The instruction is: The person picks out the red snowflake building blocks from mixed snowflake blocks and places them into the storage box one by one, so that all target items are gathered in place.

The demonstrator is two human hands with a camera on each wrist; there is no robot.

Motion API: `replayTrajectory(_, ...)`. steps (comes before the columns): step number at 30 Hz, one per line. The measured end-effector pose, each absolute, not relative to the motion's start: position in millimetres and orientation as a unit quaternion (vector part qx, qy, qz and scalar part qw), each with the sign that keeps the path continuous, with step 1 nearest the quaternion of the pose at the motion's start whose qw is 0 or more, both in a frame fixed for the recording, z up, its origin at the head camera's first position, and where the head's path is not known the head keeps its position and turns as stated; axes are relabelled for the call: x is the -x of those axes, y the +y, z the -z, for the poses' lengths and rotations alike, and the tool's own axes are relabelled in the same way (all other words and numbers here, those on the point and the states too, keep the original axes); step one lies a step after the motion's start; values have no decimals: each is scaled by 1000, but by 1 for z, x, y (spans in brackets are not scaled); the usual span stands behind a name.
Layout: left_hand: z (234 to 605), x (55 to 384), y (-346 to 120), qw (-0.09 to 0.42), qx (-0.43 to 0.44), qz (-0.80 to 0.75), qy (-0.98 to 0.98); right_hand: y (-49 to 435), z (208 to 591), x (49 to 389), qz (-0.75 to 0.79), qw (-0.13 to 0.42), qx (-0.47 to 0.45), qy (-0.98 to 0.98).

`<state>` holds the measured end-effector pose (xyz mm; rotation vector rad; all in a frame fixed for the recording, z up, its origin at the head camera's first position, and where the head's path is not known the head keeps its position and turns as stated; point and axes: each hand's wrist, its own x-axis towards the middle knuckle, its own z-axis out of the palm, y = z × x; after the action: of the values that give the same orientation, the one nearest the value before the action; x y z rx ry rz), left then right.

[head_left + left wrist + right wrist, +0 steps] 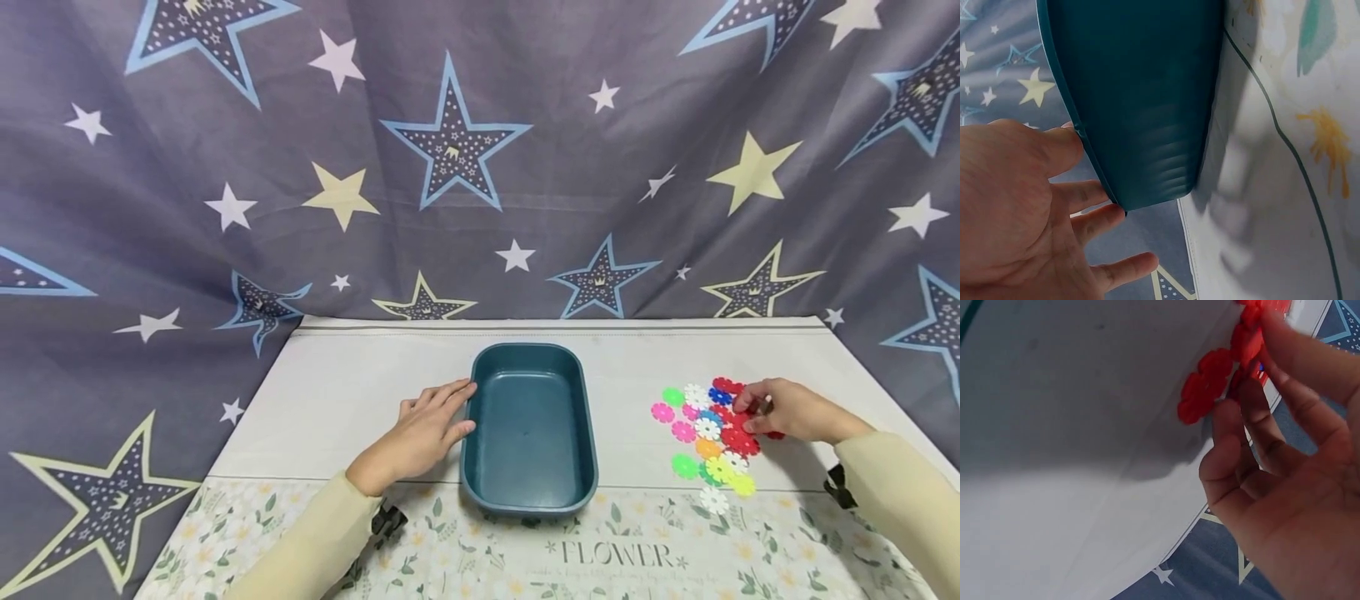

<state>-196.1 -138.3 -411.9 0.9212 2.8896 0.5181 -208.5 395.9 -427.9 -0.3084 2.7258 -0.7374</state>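
A dark teal rectangular tub (pixel 527 500) stands on the table with nothing inside. My left hand (pixel 420 429) rests against its left side, fingers fairly straight and spread. In the left wrist view, the thumb and fingertips of the left hand (pixel 1029 200) touch the rim of the tub (pixel 1141 112). To the tub's right lies a loose pile of flower-shaped plastic discs (pixel 707 428) in several colours. At the pile's right edge, my right hand (pixel 787 410) has curled fingers among the red discs (pixel 740 442). Up close, the right hand (pixel 1291 437) pinches a red disc (pixel 1247 340); another red disc (pixel 1205 386) lies beside the fingertips.
The table carries a white cloth (pixel 360 367) with a floral printed front band (pixel 622 533). A grey curtain with stars (pixel 480 233) hangs behind and along both sides. A single white disc (pixel 714 500) lies at the pile's near end.
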Motion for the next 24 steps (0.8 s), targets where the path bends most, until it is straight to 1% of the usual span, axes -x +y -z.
replayTrajectory(11, 415, 198, -138, 42, -289, -166, 942, 396, 432, 209, 252, 157, 113, 948)
replayTrajectory(16, 414, 198, -138, 42, -289, -172, 941, 400, 434, 204, 254, 140, 147, 946)
replayTrajectory(21, 415, 198, -139, 40, -285, -194, 938, 398, 432, 204, 259, 128, 128, 949)
replayTrajectory(24, 415, 197, -139, 45, -281, -205, 937, 394, 426, 206, 253, 108, 126, 953)
